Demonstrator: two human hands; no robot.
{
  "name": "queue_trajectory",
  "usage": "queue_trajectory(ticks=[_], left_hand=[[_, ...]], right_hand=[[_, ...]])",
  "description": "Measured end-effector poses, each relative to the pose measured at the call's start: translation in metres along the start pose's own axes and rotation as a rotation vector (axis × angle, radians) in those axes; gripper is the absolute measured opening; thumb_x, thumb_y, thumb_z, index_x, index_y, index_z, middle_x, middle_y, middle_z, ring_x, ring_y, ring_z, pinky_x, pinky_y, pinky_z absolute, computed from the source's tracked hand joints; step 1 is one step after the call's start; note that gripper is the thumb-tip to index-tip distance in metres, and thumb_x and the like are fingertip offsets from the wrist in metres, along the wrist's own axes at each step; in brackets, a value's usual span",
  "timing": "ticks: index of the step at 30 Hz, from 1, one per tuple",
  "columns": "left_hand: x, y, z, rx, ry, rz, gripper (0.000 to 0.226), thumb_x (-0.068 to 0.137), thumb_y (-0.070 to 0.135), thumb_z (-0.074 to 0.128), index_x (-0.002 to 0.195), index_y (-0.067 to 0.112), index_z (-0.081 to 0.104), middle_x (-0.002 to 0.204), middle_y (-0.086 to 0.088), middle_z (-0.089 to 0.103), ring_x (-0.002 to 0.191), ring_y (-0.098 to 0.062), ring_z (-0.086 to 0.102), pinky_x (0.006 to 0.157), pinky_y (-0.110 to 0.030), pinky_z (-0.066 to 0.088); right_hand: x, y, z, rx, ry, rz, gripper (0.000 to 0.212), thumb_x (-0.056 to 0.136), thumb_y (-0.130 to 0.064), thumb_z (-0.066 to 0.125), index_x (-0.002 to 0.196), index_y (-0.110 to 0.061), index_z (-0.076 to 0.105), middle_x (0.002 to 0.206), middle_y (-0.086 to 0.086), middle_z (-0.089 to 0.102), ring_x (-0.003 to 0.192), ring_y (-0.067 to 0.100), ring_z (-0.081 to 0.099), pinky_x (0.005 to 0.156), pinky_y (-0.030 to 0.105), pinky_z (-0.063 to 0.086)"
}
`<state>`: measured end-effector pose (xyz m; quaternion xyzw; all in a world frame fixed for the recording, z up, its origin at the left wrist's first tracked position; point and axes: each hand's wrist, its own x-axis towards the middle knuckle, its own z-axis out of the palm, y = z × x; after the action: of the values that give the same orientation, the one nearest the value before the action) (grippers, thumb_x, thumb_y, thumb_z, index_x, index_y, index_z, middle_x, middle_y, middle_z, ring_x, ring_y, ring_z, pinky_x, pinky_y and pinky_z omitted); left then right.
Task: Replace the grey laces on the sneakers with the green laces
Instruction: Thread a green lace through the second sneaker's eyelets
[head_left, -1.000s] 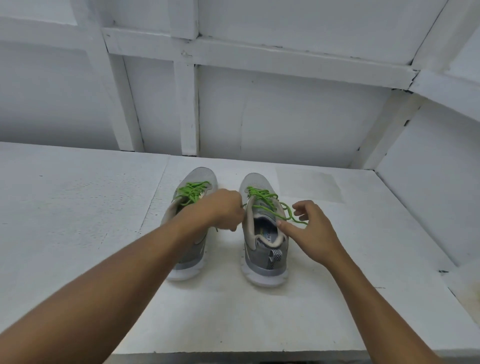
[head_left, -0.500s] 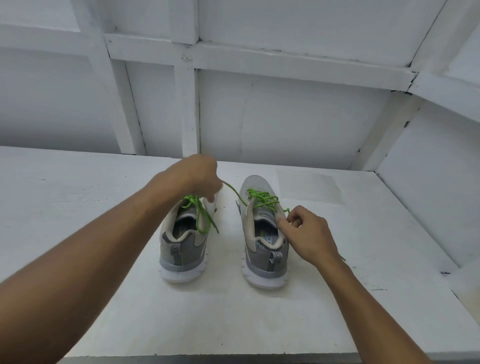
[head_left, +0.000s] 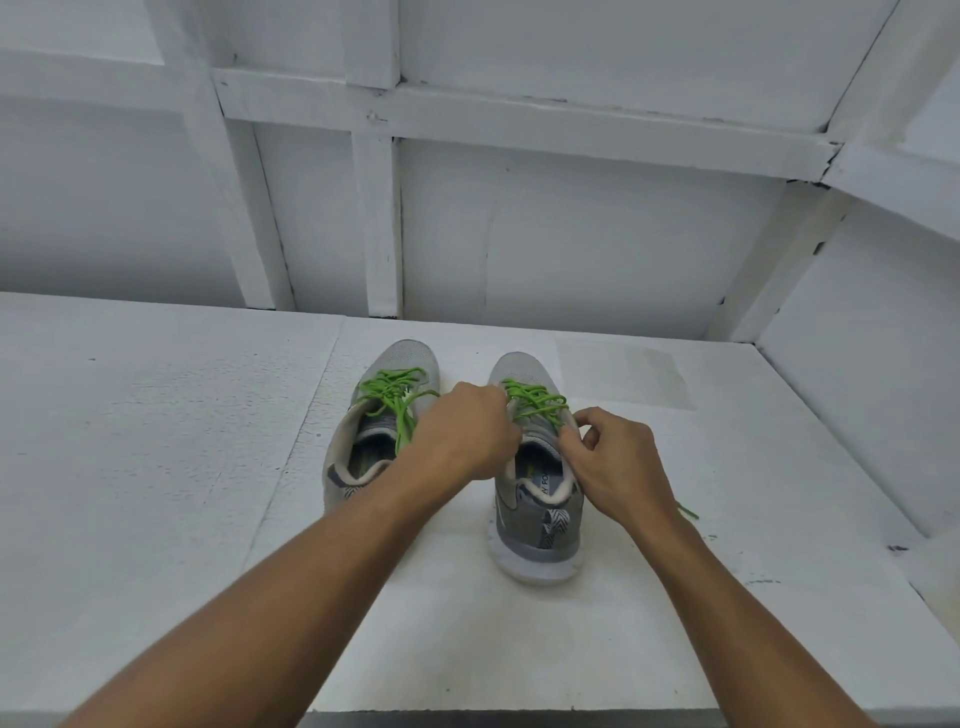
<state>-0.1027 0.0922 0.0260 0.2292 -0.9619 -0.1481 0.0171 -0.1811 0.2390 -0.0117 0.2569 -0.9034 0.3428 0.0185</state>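
- Head view: I see two grey mesh sneakers with white soles standing side by side, toes away from me, on the white painted tabletop (head_left: 156, 467). Both carry bright green laces; no grey lace is visible.
- The left sneaker (head_left: 374, 415) is threaded, a loose green end (head_left: 400, 426) draping into its opening.
- My left hand (head_left: 462, 436) is curled closed at the inner edge of the right sneaker (head_left: 535, 509); my right hand (head_left: 613, 462) pinches at the outer top eyelets.
- The right shoe's green lace (head_left: 535, 402) runs between both hands. I think each grips one end, though the fingertips hide the contact.
- A green lace tip (head_left: 688, 512) lies on the table past my right wrist.
- To finish well, I judge both ends need an even, gentle pull, taking slack row by row without tipping the shoe.
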Motion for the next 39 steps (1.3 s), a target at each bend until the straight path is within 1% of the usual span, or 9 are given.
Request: queue_trajectory(ticks=[5,8,10,16,20,26,31,34,39], left_hand=[[-0.008,-0.008,0.007,-0.449,0.056,-0.141,0.048,0.093,0.050,0.051,0.122,0.012,0.057,0.109,-0.007,0.065,0.104,-0.026,0.059,0.077,-0.030,0.040],[-0.025,-0.004,0.023,-1.150,0.262,-0.336,0.012,0.094,0.029,0.055,0.094,0.018,0.061,0.082,0.001,0.062,0.080,-0.022,0.059,0.070,-0.031,0.042],[-0.038,0.002,0.041,-1.282,0.347,-0.390,0.013,0.093,0.014,0.052,0.087,0.022,0.060,0.079,0.002,0.062,0.078,-0.021,0.058,0.072,-0.034,0.044],[-0.050,-0.004,0.058,-0.881,0.113,-0.345,0.055,0.092,0.001,0.040,0.146,0.011,0.038,0.150,-0.006,0.041,0.137,-0.020,0.038,0.108,-0.026,0.030],[-0.055,-0.002,0.032,-0.619,0.025,-0.244,0.043,0.094,0.010,0.041,0.135,0.011,0.051,0.136,-0.013,0.055,0.121,-0.029,0.052,0.096,-0.033,0.045],[-0.040,-0.003,0.005,-0.286,0.460,0.161,0.043,0.086,0.017,0.035,0.108,0.003,0.068,0.096,-0.015,0.070,0.092,-0.035,0.062,0.077,-0.039,0.051],[-0.015,-0.013,0.028,-0.422,0.048,-0.078,0.038,0.089,-0.001,0.040,0.125,0.006,0.048,0.124,-0.019,0.058,0.115,-0.035,0.052,0.082,-0.037,0.042],[-0.008,-0.017,0.042,-0.527,0.032,-0.121,0.017,0.089,0.004,0.043,0.103,0.011,0.049,0.112,-0.024,0.061,0.108,-0.040,0.055,0.071,-0.035,0.040],[0.003,-0.012,0.030,-0.605,0.078,-0.112,0.054,0.092,0.000,0.040,0.145,0.007,0.037,0.145,-0.013,0.045,0.128,-0.030,0.046,0.103,-0.032,0.037]], right_hand=[[0.000,0.005,0.000,0.045,-0.023,0.065,0.031,0.092,-0.045,0.057,0.105,-0.019,0.066,0.063,-0.001,0.062,0.064,0.013,0.060,0.063,0.033,0.048],[0.000,0.010,-0.002,0.107,-0.033,0.138,0.048,0.089,-0.059,0.054,0.119,-0.021,0.056,0.073,-0.002,0.063,0.075,0.010,0.060,0.067,0.032,0.046],[0.001,0.012,-0.004,0.121,-0.028,0.155,0.050,0.089,-0.060,0.053,0.122,-0.021,0.053,0.075,0.000,0.063,0.077,0.009,0.059,0.068,0.032,0.044],[0.004,0.009,-0.010,0.168,-0.013,0.145,0.034,0.099,-0.047,0.039,0.102,-0.018,0.057,0.074,0.001,0.061,0.073,0.018,0.056,0.065,0.036,0.040],[0.012,0.012,-0.014,0.200,0.003,0.096,0.019,0.100,-0.028,0.044,0.098,-0.017,0.060,0.085,0.002,0.064,0.077,0.019,0.058,0.067,0.027,0.045],[0.031,0.019,-0.016,0.173,-0.103,-0.002,0.025,0.097,-0.012,0.050,0.112,-0.023,0.067,0.102,-0.009,0.067,0.093,0.006,0.060,0.070,0.004,0.039],[0.028,0.028,-0.009,0.135,-0.170,0.005,0.032,0.093,-0.001,0.048,0.098,-0.025,0.070,0.099,-0.010,0.070,0.092,0.001,0.060,0.073,0.001,0.037],[0.023,0.034,-0.006,0.109,-0.205,0.020,0.029,0.090,-0.004,0.053,0.090,-0.027,0.070,0.091,-0.012,0.070,0.088,0.000,0.062,0.069,0.000,0.037],[0.023,0.033,-0.011,0.153,-0.112,0.040,0.012,0.092,-0.018,0.059,0.091,-0.027,0.068,0.092,-0.010,0.070,0.090,0.008,0.063,0.070,0.008,0.040]])
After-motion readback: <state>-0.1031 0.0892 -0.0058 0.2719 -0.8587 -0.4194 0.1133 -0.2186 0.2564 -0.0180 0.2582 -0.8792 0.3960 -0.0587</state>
